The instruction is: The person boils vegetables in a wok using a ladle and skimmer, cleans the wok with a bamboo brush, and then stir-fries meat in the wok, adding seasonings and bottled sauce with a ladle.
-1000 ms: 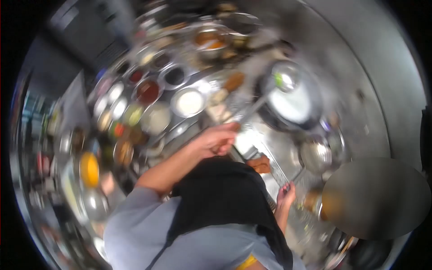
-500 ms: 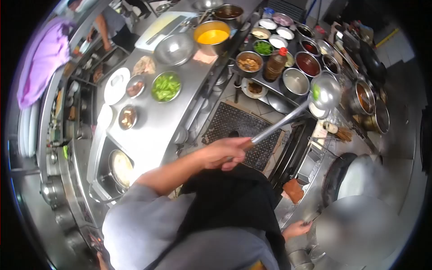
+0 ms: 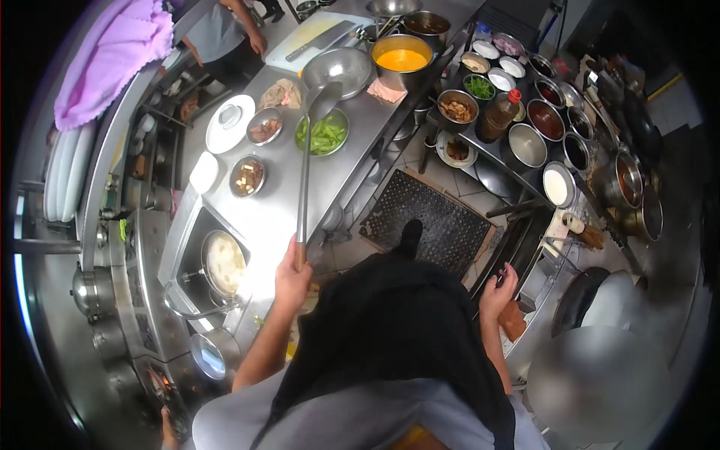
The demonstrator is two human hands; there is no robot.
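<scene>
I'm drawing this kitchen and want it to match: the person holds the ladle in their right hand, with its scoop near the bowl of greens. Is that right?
Not quite: the head view shows the ladle in the person's left hand, with its scoop near the bowl of greens.

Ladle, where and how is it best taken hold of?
Probably by the brown grip at the near end of the ladle, coming from the wearer's side: the long straight shaft runs back toward them, with the scoop pointing away. The left hand holds it there.
</scene>
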